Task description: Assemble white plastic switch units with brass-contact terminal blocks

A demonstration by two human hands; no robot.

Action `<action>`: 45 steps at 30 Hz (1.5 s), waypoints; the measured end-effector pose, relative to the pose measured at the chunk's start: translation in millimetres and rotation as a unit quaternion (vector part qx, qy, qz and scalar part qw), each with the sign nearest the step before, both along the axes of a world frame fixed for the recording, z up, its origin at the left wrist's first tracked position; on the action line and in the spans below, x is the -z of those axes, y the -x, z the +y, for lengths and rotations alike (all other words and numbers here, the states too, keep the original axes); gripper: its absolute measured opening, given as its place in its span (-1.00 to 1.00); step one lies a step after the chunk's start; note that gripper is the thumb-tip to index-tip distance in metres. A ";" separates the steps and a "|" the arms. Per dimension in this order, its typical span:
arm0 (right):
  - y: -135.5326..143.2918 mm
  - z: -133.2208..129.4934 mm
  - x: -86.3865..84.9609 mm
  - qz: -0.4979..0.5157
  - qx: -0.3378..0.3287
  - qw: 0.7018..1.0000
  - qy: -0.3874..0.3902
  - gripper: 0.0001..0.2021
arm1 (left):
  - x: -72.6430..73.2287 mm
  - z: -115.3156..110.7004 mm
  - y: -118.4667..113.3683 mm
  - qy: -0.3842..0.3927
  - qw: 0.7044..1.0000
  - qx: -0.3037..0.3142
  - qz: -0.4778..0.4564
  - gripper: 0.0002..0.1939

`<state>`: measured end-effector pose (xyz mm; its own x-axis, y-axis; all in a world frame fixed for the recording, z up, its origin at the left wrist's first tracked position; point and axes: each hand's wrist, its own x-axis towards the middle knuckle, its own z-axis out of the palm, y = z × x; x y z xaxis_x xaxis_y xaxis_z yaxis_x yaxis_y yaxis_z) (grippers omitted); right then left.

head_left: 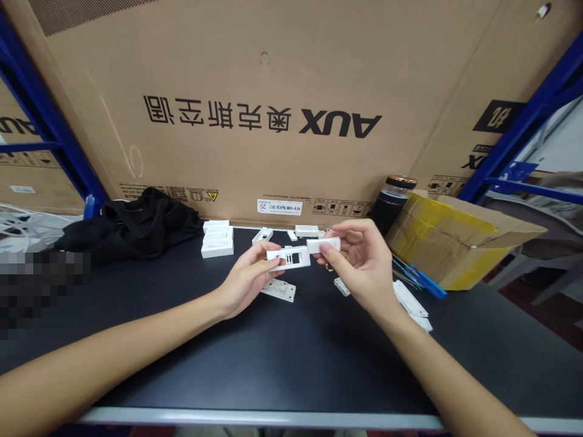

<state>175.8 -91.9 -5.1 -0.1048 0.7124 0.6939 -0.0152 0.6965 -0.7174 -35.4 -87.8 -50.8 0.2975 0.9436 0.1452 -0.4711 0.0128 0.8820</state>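
Between the thumb and fingers of my left hand (249, 274) is a white plastic housing (298, 257) with rectangular cut-outs. My right hand (359, 258) pinches a smaller white plastic cover (323, 245), its end close beside the housing's right end; whether they touch I cannot tell. On the table under my left hand lies a white plastic base plate (281, 290) with small holes. A small white block (341, 286) rests below my right hand. Behind my hands are another open white housing (263, 235) and a white rectangular piece (306, 230).
White boxes (217, 243) are stacked at the back left beside a black cloth bag (141, 224). On the right stand a dark bottle (387, 203) and a yellow-taped carton (437, 237), with blue-handled tools (428, 282) and flat white plates (410, 301) nearby. A large cardboard box (255, 164) walls off the back.
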 end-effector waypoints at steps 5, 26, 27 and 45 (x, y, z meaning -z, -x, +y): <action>-0.1 8.5 10.3 -0.068 -0.029 0.997 0.032 -0.85 | -2.2 1.0 0.5 -0.026 0.999 -0.002 -0.020 -0.72; -8.3 7.3 11.4 -0.365 -0.032 0.897 -0.248 -0.66 | 15.9 -1.4 3.8 -0.124 0.984 -0.008 0.127 -0.62; -7.3 6.6 10.4 -0.349 -0.037 0.905 -0.239 -0.66 | 15.5 -2.5 3.5 -0.131 0.983 -0.008 0.129 -0.63; -17.3 13.7 8.0 -0.363 -0.033 0.883 -0.294 -0.71 | 17.3 -2.4 6.0 -0.145 0.981 -0.006 0.131 -0.65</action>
<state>193.1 -78.2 -13.1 -0.7028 0.2260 0.6746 0.2451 0.9671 -0.0686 -41.5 -90.2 -68.1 0.3503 0.8770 0.3290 -0.2273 -0.2612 0.9382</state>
